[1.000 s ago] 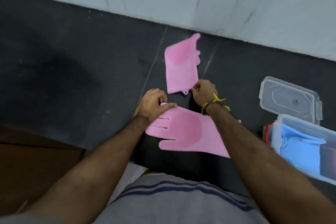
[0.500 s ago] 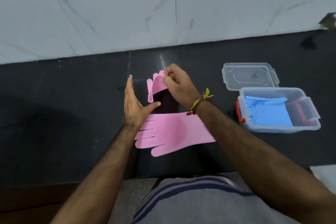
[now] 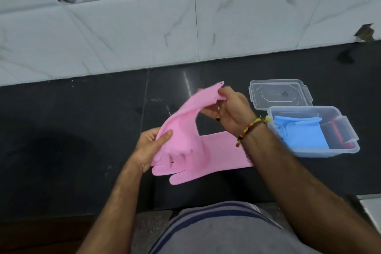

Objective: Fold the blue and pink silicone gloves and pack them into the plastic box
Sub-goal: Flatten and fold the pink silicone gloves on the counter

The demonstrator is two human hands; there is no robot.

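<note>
Nearby, lid and plastic box flank the right hand

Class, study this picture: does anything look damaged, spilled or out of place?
Nothing stands out. Both hands hold one pink glove above the other pink glove; the blue gloves sit in the open plastic box.

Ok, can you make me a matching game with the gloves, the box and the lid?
Things:
1. blue gloves
2. held pink glove
3. other pink glove
4. lid

Places:
A. lying flat on the dark counter
B. inside the plastic box
C. behind the box, off it
D. lifted between the left hand and right hand

Pairs: 1-B, 2-D, 3-A, 4-C
</note>
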